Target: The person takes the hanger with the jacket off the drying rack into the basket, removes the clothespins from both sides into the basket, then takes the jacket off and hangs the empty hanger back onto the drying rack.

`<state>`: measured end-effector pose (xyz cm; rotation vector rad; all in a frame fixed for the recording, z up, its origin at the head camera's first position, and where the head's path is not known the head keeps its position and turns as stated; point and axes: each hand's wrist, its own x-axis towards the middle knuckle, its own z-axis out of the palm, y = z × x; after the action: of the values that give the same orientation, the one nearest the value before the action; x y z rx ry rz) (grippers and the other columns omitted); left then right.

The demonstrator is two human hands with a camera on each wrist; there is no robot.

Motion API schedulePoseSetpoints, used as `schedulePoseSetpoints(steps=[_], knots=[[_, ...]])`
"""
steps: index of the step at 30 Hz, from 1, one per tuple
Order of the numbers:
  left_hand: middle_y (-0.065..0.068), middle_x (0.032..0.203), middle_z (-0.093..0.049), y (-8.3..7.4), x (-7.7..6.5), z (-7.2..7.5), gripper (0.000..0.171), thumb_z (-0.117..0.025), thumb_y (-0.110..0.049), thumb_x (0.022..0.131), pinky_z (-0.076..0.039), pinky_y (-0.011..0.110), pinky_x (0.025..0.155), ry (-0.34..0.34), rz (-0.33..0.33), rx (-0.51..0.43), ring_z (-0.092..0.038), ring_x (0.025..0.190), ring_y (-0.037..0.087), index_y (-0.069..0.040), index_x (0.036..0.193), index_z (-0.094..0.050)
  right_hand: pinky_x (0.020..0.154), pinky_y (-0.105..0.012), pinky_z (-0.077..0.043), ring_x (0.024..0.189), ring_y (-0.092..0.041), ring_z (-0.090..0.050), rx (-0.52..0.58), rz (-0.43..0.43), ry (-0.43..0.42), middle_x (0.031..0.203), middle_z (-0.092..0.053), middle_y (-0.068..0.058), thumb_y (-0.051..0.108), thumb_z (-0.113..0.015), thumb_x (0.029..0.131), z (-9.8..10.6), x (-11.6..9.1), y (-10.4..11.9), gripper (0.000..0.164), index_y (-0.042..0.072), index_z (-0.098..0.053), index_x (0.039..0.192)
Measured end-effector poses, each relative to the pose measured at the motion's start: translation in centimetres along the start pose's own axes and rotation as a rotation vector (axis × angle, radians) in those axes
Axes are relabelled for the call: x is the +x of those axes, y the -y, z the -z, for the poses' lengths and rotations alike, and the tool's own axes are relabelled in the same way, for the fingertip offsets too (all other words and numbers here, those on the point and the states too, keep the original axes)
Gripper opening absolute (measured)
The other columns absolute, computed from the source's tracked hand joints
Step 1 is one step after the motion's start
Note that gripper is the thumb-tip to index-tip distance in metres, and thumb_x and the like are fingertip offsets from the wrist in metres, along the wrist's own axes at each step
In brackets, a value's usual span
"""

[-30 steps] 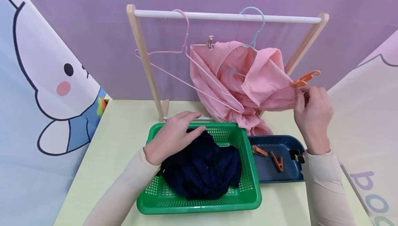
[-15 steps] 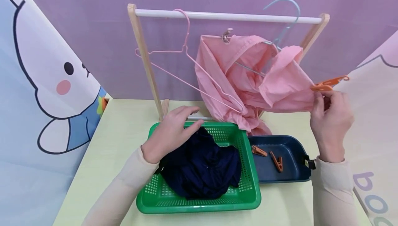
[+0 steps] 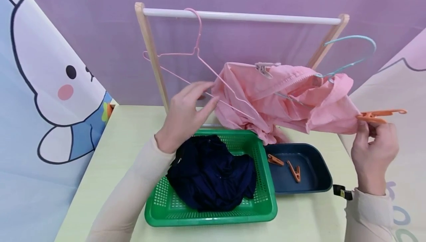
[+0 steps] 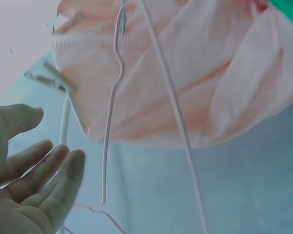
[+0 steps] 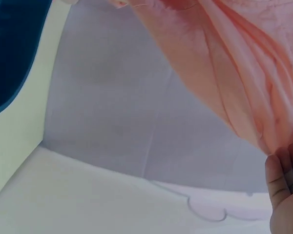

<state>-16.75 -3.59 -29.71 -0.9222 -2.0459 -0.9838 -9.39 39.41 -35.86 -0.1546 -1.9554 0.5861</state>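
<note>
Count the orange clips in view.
3: one orange clip and a second orange clip lie in the blue tray; a third orange clip is on the pink garment by the right hand. Any under the navy cloth would be hidden.

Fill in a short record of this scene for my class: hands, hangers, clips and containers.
Left hand: near the pink hanger, holds nothing
Right hand: pinches the pink garment beside an orange clip
Pink hanger: hooked on the white rail
Blue hanger: inside the pink garment, hook off the rail
Green basket: holds a dark blue garment
Navy tray: holds two orange pegs
</note>
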Motion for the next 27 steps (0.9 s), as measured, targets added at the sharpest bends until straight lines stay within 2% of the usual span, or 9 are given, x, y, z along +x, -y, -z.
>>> schedulePoseSetpoints(steps=[3, 6, 9, 11, 14, 17, 19, 23, 27], knots=[[0.014, 0.116, -0.068, 0.2, 2.1, -0.9, 0.032, -0.073, -0.014, 0.094, -0.055, 0.031, 0.087, -0.008, -0.009, 0.004, -0.067, 0.096, 0.021, 0.002, 0.120, -0.068, 0.076, -0.005, -0.032, 0.088, 0.013, -0.040, -0.015, -0.001, -0.010, 0.094, -0.039, 0.034, 0.010, -0.059, 0.099, 0.5, -0.3, -0.4, 0.022, -0.009, -0.070, 0.104], [0.013, 0.119, -0.068, 0.2, 3.7, -1.9, 0.031, -0.070, -0.015, 0.096, -0.050, 0.028, 0.095, 0.070, -0.009, 0.045, -0.064, 0.105, 0.021, 0.000, 0.123, -0.068, 0.077, -0.005, -0.032, 0.087, 0.009, -0.041, -0.026, 0.001, -0.022, 0.093, -0.038, 0.034, 0.008, -0.060, 0.098, 0.8, -0.5, -1.0, 0.019, -0.005, -0.072, 0.104], [0.010, 0.114, -0.070, -0.2, 4.4, -3.0, 0.024, -0.067, -0.013, 0.098, -0.049, 0.028, 0.096, 0.152, -0.026, 0.071, -0.064, 0.105, 0.021, -0.001, 0.119, -0.071, 0.079, -0.004, -0.033, 0.085, -0.003, -0.047, -0.039, 0.011, -0.029, 0.095, -0.038, 0.034, 0.006, -0.059, 0.097, 1.0, -0.6, -1.6, 0.018, -0.006, -0.072, 0.104], [0.008, 0.108, -0.071, -0.7, 4.3, -3.6, 0.019, -0.065, -0.010, 0.098, -0.051, 0.028, 0.091, 0.184, -0.048, 0.085, -0.066, 0.099, 0.020, -0.002, 0.114, -0.073, 0.079, -0.004, -0.034, 0.085, -0.003, -0.048, -0.039, 0.007, -0.035, 0.095, -0.038, 0.034, 0.005, -0.059, 0.097, 1.2, -0.5, -1.8, 0.019, -0.009, -0.071, 0.102], [0.007, 0.102, -0.072, -1.5, 3.5, -4.0, 0.015, -0.065, -0.007, 0.098, -0.054, 0.029, 0.087, 0.219, -0.082, 0.102, -0.067, 0.094, 0.021, -0.002, 0.109, -0.074, 0.079, -0.004, -0.032, 0.087, 0.001, -0.046, -0.047, 0.014, -0.026, 0.094, -0.036, 0.033, 0.004, -0.058, 0.098, 1.4, -0.3, -1.9, 0.020, -0.014, -0.068, 0.100], [0.008, 0.100, -0.072, -2.7, 2.1, -4.1, 0.015, -0.065, -0.006, 0.097, -0.056, 0.029, 0.083, 0.265, -0.125, 0.128, -0.068, 0.092, 0.021, 0.000, 0.107, -0.074, 0.075, -0.008, -0.028, 0.094, 0.013, -0.035, -0.045, -0.003, -0.009, 0.093, -0.033, 0.032, 0.002, -0.059, 0.098, 1.6, -0.1, -1.8, 0.020, -0.016, -0.067, 0.098], [0.008, 0.099, -0.072, -3.7, 1.0, -4.2, 0.013, -0.065, -0.005, 0.097, -0.057, 0.029, 0.079, 0.288, -0.162, 0.161, -0.068, 0.089, 0.020, -0.001, 0.105, -0.073, 0.075, -0.011, -0.024, 0.096, 0.013, -0.032, -0.038, -0.013, 0.004, 0.095, -0.032, 0.030, 0.001, -0.060, 0.097, 1.7, 0.1, -1.8, 0.019, -0.017, -0.066, 0.096], [0.004, 0.086, -0.067, -5.7, -1.1, -4.4, 0.007, -0.063, -0.002, 0.094, -0.056, 0.026, 0.067, 0.311, -0.240, 0.239, -0.065, 0.077, 0.017, -0.003, 0.091, -0.069, 0.075, -0.013, -0.024, 0.097, 0.011, -0.029, 0.005, -0.042, 0.013, 0.098, -0.031, 0.026, 0.002, -0.064, 0.096, 1.7, 0.3, -1.9, 0.019, -0.017, -0.066, 0.094], [0.001, 0.077, -0.060, -7.5, -3.2, -4.6, 0.011, -0.068, -0.009, 0.094, -0.053, 0.025, 0.058, 0.344, -0.250, 0.277, -0.060, 0.069, 0.014, -0.006, 0.085, -0.063, 0.074, -0.011, -0.026, 0.096, 0.011, -0.031, 0.036, -0.067, 0.020, 0.100, -0.031, 0.023, 0.002, -0.063, 0.096, 1.4, 0.3, -2.4, 0.018, -0.016, -0.066, 0.097]])
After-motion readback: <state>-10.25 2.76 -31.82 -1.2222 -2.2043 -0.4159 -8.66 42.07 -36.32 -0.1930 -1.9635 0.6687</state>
